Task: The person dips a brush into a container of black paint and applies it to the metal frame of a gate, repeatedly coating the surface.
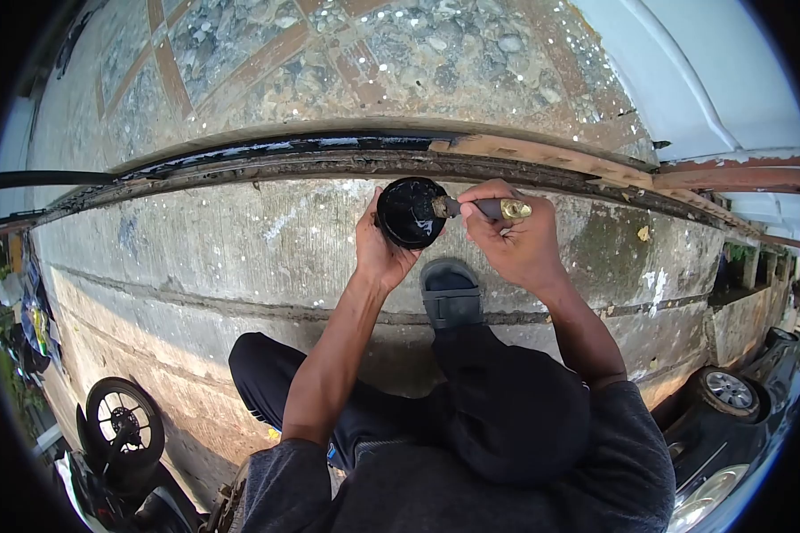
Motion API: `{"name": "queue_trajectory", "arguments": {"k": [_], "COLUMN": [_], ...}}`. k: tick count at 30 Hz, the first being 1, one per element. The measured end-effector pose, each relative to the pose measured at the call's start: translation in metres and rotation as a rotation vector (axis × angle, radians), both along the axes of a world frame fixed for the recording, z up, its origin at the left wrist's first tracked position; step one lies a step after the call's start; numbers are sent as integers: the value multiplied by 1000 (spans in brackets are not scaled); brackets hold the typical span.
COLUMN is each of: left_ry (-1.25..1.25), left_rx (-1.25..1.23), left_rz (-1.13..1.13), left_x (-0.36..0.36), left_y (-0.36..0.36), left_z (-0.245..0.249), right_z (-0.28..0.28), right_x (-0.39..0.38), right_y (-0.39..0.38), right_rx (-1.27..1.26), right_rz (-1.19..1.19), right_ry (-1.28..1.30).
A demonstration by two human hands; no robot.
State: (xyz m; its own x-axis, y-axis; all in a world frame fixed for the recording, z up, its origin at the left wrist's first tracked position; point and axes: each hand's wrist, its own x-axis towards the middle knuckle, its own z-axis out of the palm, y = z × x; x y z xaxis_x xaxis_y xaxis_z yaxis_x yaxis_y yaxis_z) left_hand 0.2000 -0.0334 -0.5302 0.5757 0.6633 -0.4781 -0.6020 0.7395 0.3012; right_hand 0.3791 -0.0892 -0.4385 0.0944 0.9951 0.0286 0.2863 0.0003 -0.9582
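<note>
My left hand (380, 238) is wrapped round the left side of a round can of black paint (409, 213), its open top facing up. From the right, my right hand (511, 233) grips a paintbrush (493, 209) by its handle. The brush's metal end and bristles reach over the can's right rim; the bristle tips are hard to make out against the dark paint. Just beyond the can runs a metal floor rail (329, 142), black along its left part. The rail's right part (542, 155) is an orange-brown colour.
My sandalled foot (451, 289) is on the concrete just below the can. A pebbled floor with brown strips (444, 53) lies beyond the rail. A motorcycle wheel (123, 422) stands at lower left, a dark car (738, 417) at lower right. A white panel (711, 71) is at upper right.
</note>
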Motion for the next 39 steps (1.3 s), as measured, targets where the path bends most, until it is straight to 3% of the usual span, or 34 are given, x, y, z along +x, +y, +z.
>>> {"name": "queue_trajectory", "arguments": {"k": [6, 16, 25, 39], "left_ry": [34, 11, -27, -14], "left_rx": [-29, -20, -105, -154], "left_rz": [-12, -58, -26, -32], "left_x": [16, 38, 62, 81], "left_y": [0, 5, 6, 9], "left_z": [-6, -12, -20, -33], "right_z": [-19, -24, -48, -48], "right_x": [19, 57, 67, 95], "right_y": [-15, -37, -42, -21], "right_rx": [-60, -123, -20, -71], "right_rz": [-87, -167, -316, -301], "right_ry": [54, 474, 583, 683]}}
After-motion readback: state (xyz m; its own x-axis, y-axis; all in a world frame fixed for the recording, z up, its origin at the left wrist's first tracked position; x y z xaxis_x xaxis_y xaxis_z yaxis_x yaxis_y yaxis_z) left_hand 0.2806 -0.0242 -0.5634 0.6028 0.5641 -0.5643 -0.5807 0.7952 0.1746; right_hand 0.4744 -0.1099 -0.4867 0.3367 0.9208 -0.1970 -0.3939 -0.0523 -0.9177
